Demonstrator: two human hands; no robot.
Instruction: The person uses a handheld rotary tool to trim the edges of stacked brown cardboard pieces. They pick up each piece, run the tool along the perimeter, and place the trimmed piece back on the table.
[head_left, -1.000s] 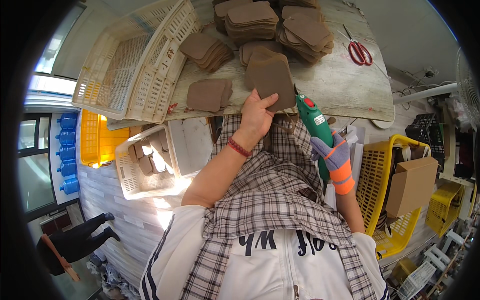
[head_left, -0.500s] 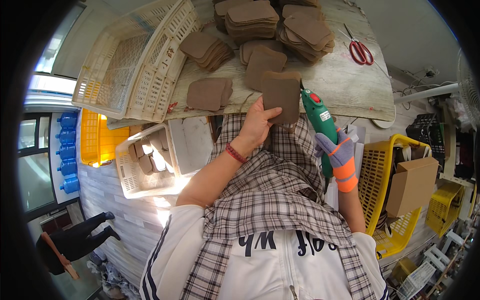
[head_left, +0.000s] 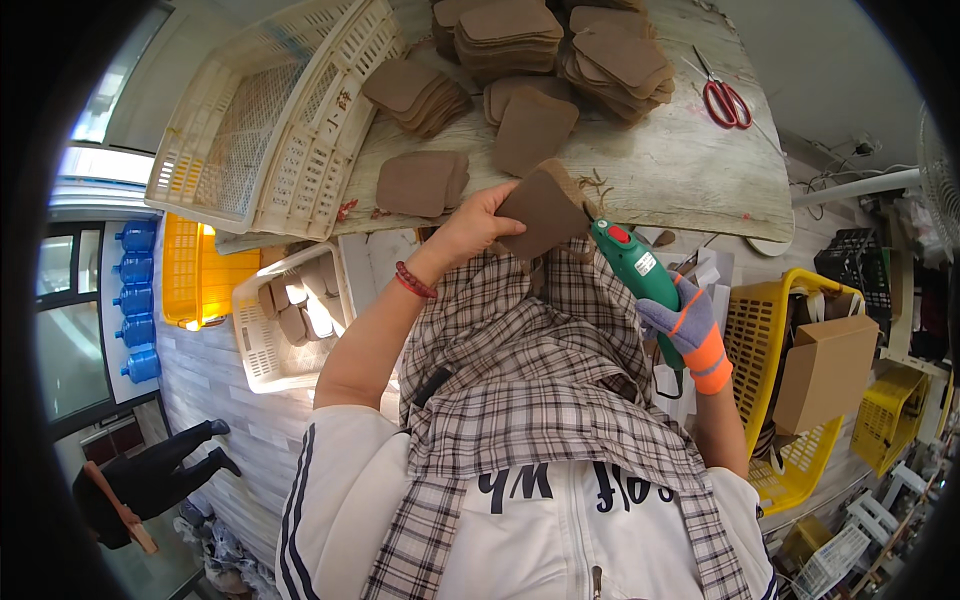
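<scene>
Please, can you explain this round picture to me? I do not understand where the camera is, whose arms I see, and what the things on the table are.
The camera sits on a person's head and looks down, so you see their own chest and arms. Its wide lens makes the picture round and bends straight edges.

The left hand holds one brown piece, flat with rounded corners, close to the body. The right hand wears a purple and orange glove and holds a green tool with a red button; its tip is near the piece.

On the table lie several stacks of the same brown pieces and red scissors. A pale crate leans on the table's left end. Below the table, a white basket holds more brown pieces, and a yellow basket on the right holds a cardboard box.
</scene>
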